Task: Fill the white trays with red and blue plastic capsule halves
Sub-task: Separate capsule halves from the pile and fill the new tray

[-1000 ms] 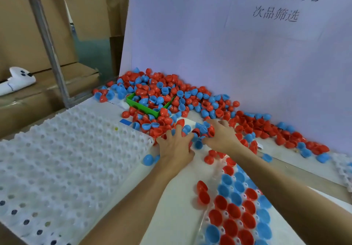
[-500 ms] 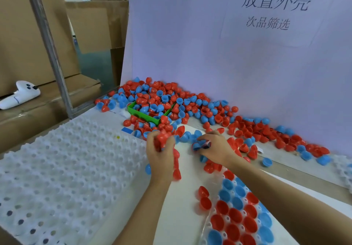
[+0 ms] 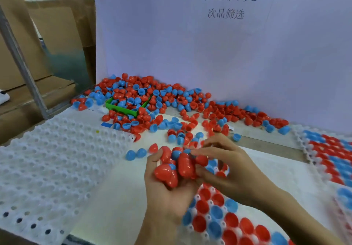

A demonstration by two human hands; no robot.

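At frame centre, the left hand (image 3: 167, 193) cups a heaped handful of capsule halves (image 3: 177, 168); the right hand (image 3: 224, 166) pinches one from it, above the half-filled tray (image 3: 192, 231). Overfull, the handful could spill onto the table.

Empty tray (image 3: 47, 168) left — capsule pile (image 3: 144, 101) behind — filled tray (image 3: 224, 223) right.

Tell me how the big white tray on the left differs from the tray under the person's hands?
The left tray shows bare white cups; the tray under the hands has red and blue capsule halves seated in its cups. The left tray lies in full view apart from the hands; the other is partly hidden by the left hand and right hand. Both are white moulded trays.
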